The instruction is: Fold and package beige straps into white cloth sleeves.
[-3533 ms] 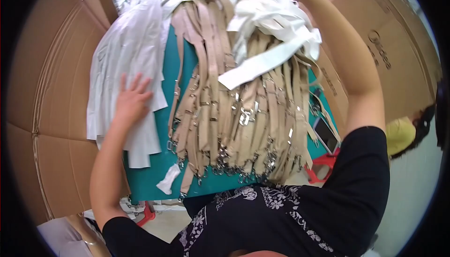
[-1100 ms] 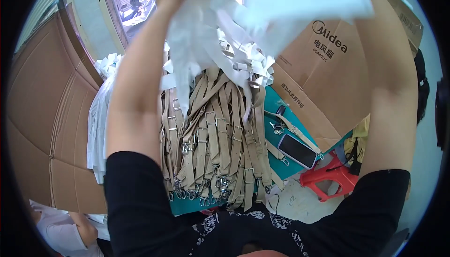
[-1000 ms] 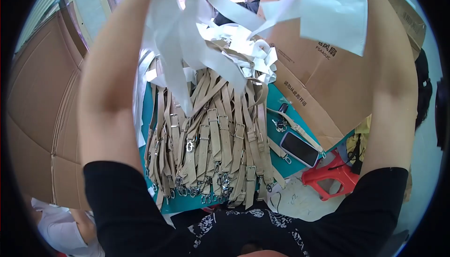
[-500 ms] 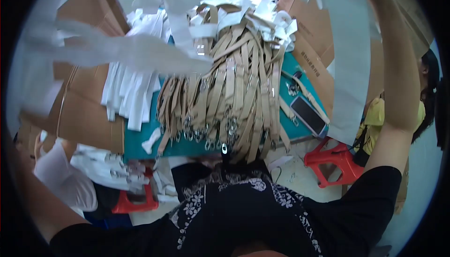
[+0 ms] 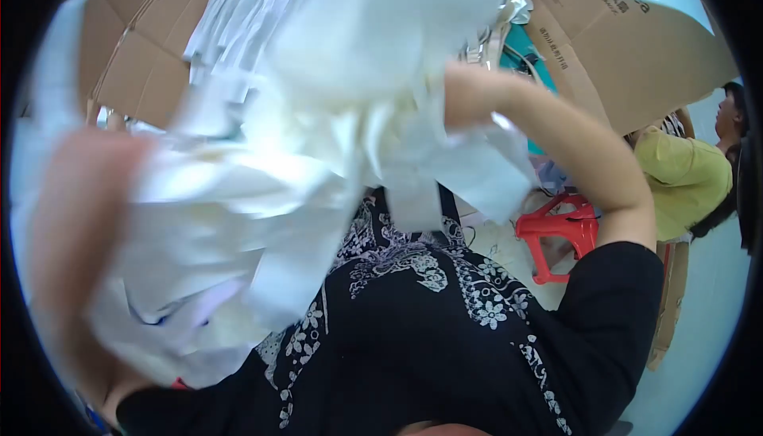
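A large loose bundle of white strips [image 5: 318, 178], like fabric or paper bands, is lifted in front of my chest and fills the middle of the view. My right hand [image 5: 470, 96] grips its gathered part from the right; the strips cover the fingers. Motion smears my left hand [image 5: 107, 154] at the bundle's left end, and its fingers cannot be made out. Loose ends hang down over my black patterned top. Behind the bundle, the beige straps with metal clips are almost wholly hidden.
More white strips [image 5: 230, 19] lie over cardboard [image 5: 155, 46] at the far left. A cardboard sheet [image 5: 592, 54] stands at the right beside the teal table [image 5: 520, 42]. A red stool [image 5: 560, 229] and a person in yellow [image 5: 683, 170] are on the right.
Both my arms have come down and inward from raised, spread positions. The white strips have gathered into one bundle before me, now covering most of the table and the beige straps.
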Demonstrator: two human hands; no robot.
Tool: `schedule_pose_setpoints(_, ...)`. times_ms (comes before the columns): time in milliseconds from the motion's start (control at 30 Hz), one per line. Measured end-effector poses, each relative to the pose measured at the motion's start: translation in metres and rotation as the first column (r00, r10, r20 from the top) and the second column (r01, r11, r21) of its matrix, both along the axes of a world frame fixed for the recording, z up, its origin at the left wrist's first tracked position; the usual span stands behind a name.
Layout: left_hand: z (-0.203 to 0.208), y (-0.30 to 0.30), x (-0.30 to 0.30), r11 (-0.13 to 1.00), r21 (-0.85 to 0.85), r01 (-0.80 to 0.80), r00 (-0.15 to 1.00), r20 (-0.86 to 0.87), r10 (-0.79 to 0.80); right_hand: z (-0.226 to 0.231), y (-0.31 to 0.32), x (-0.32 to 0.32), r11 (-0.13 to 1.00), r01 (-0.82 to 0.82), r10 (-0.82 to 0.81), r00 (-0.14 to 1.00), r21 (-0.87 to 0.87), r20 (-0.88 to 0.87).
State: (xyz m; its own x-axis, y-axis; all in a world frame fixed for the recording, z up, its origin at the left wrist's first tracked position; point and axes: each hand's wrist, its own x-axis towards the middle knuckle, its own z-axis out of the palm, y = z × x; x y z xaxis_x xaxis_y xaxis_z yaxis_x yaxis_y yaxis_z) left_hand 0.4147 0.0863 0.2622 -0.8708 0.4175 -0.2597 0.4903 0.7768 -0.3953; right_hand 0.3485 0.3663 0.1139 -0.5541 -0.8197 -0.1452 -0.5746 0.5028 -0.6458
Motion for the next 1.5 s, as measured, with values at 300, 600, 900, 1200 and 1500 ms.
schedule_pose_setpoints(300,-0.396,-0.007,-0.030,0.615,0.752,-0.238,0.936,0.347,-0.062,-0.253,0.004,0.081,0.867,0.497,-0.421,0.682,-0.042,-0.598)
schedule_pose_setpoints(600,-0.439,0.005,-0.042,0.794,0.597,-0.118,0.957,0.283,-0.070,-0.276,-0.024,0.090,0.876,0.481,-0.426,0.794,0.021,-0.434)
schedule_pose_setpoints(900,-0.355,0.026,-0.038,0.366,0.913,-0.178,0.901,0.301,-0.313,-0.309,-0.039,0.067,0.807,0.582,-0.463,0.730,0.102,-0.503)
schedule_pose_setpoints(1200,-0.466,-0.082,0.001,0.539,0.715,-0.445,0.894,0.393,0.216,-0.307,0.018,0.061,0.927,0.317,-0.374,0.823,-0.201,-0.427)
schedule_pose_setpoints(1500,-0.339,-0.067,-0.049,0.904,0.241,-0.352,0.853,0.480,0.205,-0.245,0.016,0.073,0.850,0.527,-0.508,0.831,0.027,-0.225)
